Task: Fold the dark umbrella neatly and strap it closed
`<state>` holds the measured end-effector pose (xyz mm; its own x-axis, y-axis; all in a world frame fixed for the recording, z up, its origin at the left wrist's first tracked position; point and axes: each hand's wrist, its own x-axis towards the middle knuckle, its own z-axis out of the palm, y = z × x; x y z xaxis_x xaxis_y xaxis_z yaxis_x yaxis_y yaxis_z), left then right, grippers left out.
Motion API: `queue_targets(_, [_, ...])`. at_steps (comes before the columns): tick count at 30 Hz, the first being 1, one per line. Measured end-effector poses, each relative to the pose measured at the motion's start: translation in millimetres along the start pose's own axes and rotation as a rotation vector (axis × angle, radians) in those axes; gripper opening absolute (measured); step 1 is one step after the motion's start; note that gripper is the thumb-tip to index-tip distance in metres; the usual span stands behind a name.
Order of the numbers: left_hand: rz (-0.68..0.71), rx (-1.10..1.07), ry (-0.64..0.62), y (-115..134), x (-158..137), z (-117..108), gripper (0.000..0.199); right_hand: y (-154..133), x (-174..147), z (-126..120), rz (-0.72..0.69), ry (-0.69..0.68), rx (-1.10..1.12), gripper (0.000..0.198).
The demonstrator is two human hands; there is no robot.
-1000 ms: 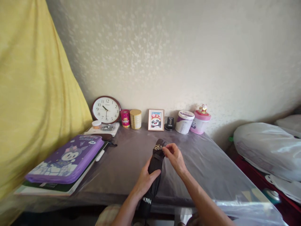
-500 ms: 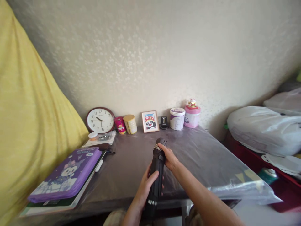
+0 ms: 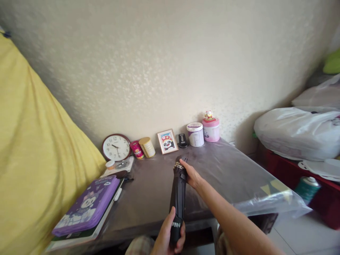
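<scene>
A folded black umbrella (image 3: 178, 194) is held between my two hands, over the near edge of the table and pointing away from me. My left hand (image 3: 170, 233) wraps round its near end, by a silvery ring, with the thumb lying along it. Around the far end, by the ribs' tips, my right hand (image 3: 191, 174) is closed, its thumb on top; the fingers underneath are hidden. The canopy is furled tight along the shaft.
Along the wall stand a clock (image 3: 116, 147), a pink can (image 3: 136, 149), a yellow can (image 3: 147, 147), a picture frame (image 3: 167, 141) and two tubs (image 3: 196, 134). A purple case (image 3: 87, 205) lies on books at left. White bags (image 3: 297, 132) sit beyond the plastic-covered table (image 3: 220, 177).
My left hand has slid down the umbrella from its middle to the near end. My right hand keeps its hold at the far end. The view has tilted slightly.
</scene>
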<state>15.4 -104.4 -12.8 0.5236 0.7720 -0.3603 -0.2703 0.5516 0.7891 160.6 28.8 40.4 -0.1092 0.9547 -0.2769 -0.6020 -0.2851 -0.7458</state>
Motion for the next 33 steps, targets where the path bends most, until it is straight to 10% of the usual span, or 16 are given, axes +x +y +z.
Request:
queue_targets(21, [0.245, 0.395, 0.418, 1.1, -12.6, 25.9, 0.041, -12.6, -37.2, -20.4, -0.061, -0.17, -0.283, 0.042])
queue_targets(33, [0.257, 0.514, 0.391, 15.2, -21.5, 36.8, 0.034, -18.5, -37.1, -20.4, -0.045, -0.176, -0.226, 0.033])
